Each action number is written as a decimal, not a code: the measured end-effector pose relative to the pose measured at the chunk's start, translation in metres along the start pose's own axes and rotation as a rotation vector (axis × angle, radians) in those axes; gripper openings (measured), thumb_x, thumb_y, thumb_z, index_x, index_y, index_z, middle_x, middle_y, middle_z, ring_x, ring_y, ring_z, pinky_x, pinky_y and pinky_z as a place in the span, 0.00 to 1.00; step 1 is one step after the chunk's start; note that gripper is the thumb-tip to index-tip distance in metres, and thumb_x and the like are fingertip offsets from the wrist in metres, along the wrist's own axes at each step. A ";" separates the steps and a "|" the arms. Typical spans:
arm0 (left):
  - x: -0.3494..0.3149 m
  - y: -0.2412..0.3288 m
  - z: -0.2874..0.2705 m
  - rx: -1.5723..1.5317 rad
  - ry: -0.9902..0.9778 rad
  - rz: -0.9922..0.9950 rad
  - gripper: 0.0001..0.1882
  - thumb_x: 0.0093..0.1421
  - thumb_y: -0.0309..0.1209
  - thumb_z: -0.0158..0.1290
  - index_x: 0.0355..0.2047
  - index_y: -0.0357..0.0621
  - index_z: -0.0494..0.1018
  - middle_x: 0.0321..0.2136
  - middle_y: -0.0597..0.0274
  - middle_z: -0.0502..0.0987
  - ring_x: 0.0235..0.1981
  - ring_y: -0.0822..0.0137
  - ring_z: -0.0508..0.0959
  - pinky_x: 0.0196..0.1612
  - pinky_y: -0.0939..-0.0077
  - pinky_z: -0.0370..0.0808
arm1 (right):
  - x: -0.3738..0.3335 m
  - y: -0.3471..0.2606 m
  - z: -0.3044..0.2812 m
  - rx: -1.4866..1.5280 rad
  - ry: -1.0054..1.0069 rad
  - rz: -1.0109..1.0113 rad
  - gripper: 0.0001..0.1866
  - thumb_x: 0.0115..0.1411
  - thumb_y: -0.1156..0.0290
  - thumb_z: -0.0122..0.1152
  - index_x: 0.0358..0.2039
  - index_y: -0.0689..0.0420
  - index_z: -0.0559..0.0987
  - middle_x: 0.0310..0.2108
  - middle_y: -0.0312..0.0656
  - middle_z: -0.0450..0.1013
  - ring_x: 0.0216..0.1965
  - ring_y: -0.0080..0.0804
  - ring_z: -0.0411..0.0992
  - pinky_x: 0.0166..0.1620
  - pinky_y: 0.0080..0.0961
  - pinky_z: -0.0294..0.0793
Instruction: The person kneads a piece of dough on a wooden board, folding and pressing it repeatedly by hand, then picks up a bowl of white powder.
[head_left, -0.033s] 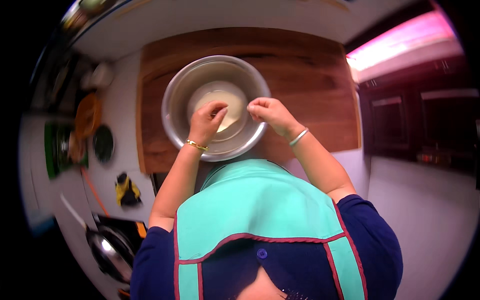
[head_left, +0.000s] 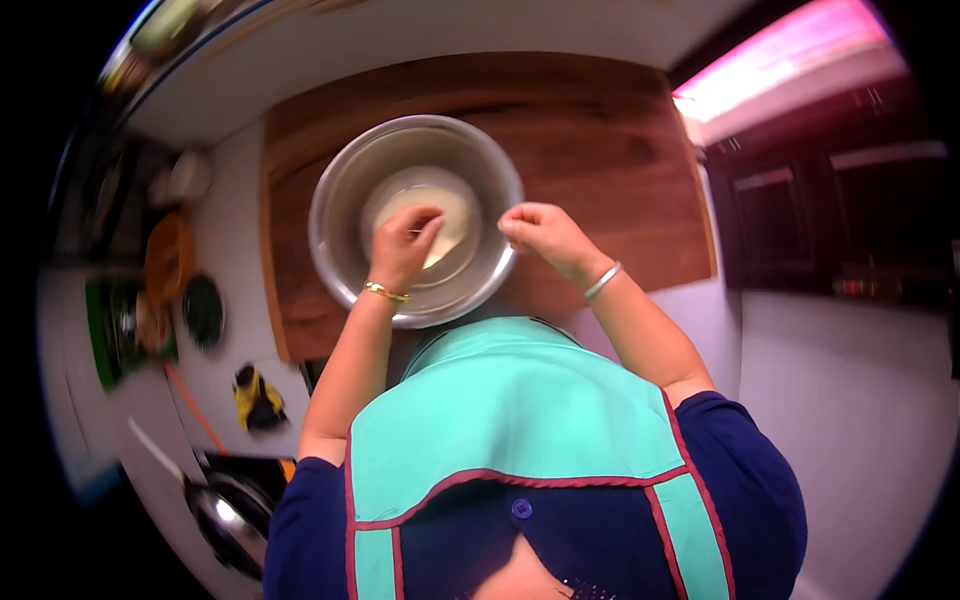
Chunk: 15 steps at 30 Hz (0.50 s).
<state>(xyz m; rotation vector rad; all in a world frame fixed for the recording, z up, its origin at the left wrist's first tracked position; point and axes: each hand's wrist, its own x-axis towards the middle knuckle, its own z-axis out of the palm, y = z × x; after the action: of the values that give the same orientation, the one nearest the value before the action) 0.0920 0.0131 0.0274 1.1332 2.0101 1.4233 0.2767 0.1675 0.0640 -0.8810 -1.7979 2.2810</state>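
A large round metal basin (head_left: 340,195) stands on a wooden board. At its bottom lies a smooth, pale cream mass (head_left: 453,215), either dough or batter; I cannot tell which. Over the basin, my left hand (head_left: 400,250) has its fingers curled toward the thumb, partly covering the pale mass. My right hand (head_left: 545,235) is closed in a pinch just beyond the basin's right rim. Whatever either hand holds, if anything, is hidden or too small to name.
The brown wooden board (head_left: 600,170) spreads under the basin. To the left are an orange basket (head_left: 168,255), a dark round lid-like item (head_left: 203,311), a yellow and black object (head_left: 259,398) and a pan (head_left: 225,515). Dark red cabinets (head_left: 790,215) stand right.
The whole view has shifted a little, with the basin and board now farther left. My right hand has moved slightly away from the basin. Both hands keep their curled shape.
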 end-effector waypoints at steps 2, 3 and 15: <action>0.009 -0.012 0.003 0.094 0.016 0.032 0.07 0.57 0.26 0.57 0.36 0.41 0.78 0.33 0.57 0.80 0.33 0.66 0.81 0.36 0.75 0.78 | -0.057 0.025 -0.035 -0.098 0.150 0.053 0.09 0.59 0.67 0.59 0.33 0.61 0.78 0.26 0.32 0.72 0.29 0.17 0.68 0.35 0.19 0.69; 0.012 -0.027 -0.002 0.123 0.049 0.022 0.07 0.57 0.26 0.57 0.36 0.41 0.78 0.32 0.57 0.80 0.33 0.66 0.81 0.37 0.76 0.78 | -0.088 0.045 -0.051 -0.157 0.285 0.073 0.09 0.59 0.67 0.59 0.31 0.61 0.78 0.27 0.33 0.73 0.29 0.18 0.68 0.35 0.19 0.70; 0.007 -0.038 0.021 0.123 -0.146 0.098 0.06 0.56 0.24 0.55 0.36 0.42 0.77 0.33 0.58 0.79 0.32 0.67 0.80 0.36 0.75 0.77 | -0.157 0.085 -0.110 -1.140 0.901 -0.184 0.07 0.48 0.78 0.56 0.24 0.53 0.80 0.29 0.41 0.77 0.35 0.40 0.74 0.38 0.36 0.73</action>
<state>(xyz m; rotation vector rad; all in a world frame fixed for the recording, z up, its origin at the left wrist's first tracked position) 0.0888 0.0249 -0.0147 1.3643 1.9861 1.2372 0.4840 0.1701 0.0295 -1.4070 -2.3346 0.3541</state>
